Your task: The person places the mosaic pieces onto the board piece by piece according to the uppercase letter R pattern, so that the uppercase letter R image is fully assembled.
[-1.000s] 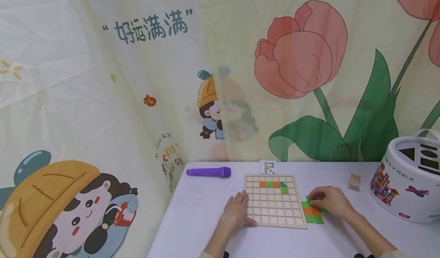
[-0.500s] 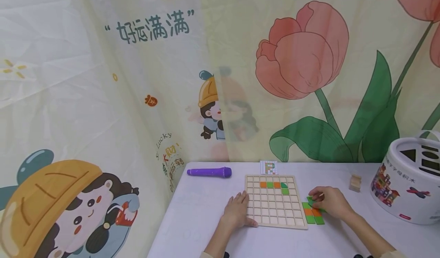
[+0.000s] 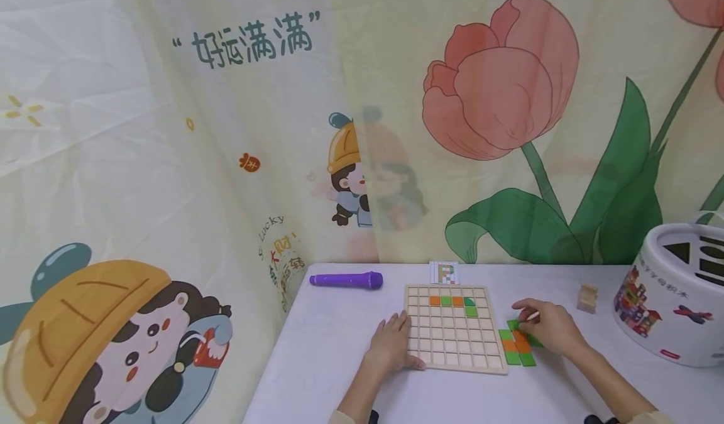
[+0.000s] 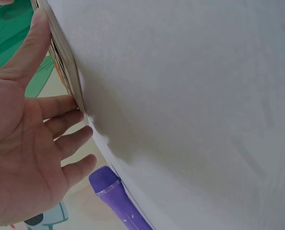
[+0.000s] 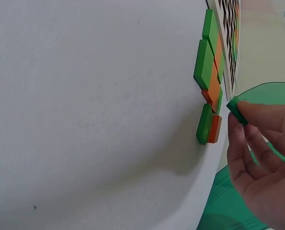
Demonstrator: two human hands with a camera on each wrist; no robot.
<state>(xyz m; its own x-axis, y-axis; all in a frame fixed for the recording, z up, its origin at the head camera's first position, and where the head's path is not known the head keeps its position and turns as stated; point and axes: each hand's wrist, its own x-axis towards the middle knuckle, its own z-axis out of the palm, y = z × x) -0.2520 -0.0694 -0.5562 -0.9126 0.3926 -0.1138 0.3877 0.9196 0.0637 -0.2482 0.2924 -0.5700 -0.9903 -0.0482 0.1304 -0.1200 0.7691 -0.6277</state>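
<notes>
A wooden grid board [image 3: 449,342] lies on the white table. Orange and green tiles fill a short row near its far side, ending in a dark green rounded piece [image 3: 469,301] with a green tile [image 3: 471,312] below it. My left hand [image 3: 389,343] rests against the board's left edge, fingers extended, thumb at the near corner. My right hand [image 3: 551,330] is over the loose green and orange tiles [image 3: 517,347] right of the board. Between its thumb and fingertips it pinches a small dark green tile [image 5: 237,111], seen in the right wrist view.
A patterned card [image 3: 445,273] lies beyond the board, with a purple toy microphone [image 3: 346,280] to its left. On the right stand a small wooden block [image 3: 587,299] and a white bucket [image 3: 667,304] with shaped holes in its lid. A printed curtain hangs behind the table.
My right hand has lifted slightly off the loose tiles, uncovering more of them. The left hand and the board keep their places; the head view has shifted a little.
</notes>
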